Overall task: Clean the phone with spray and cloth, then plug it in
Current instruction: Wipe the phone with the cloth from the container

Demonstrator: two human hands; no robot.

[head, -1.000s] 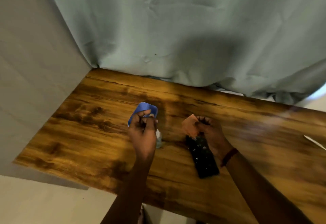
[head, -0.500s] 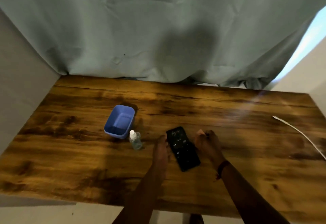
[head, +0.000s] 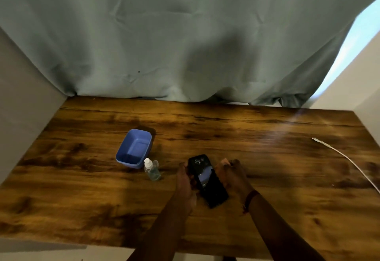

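A black phone (head: 208, 180) lies on the wooden table (head: 82, 188), its screen speckled with droplets near the top. My left hand (head: 185, 181) presses against the phone's left edge and holds it. My right hand (head: 233, 175) sits at the phone's right edge, closed on a small pinkish cloth (head: 224, 161), most of which is hidden in the fingers. A small clear spray bottle (head: 152, 169) with a white cap stands left of my left hand. A white charging cable (head: 347, 157) lies at the far right, its plug pointing left.
A blue plastic tub (head: 134, 148) stands just behind the spray bottle. A grey-green curtain (head: 185, 44) hangs along the table's far edge. Pale walls close in on the left and right sides.
My left hand let go of the spray bottle, which now stands by the tub, and moved right to the phone's left edge. My right hand shifted to the phone's right side.
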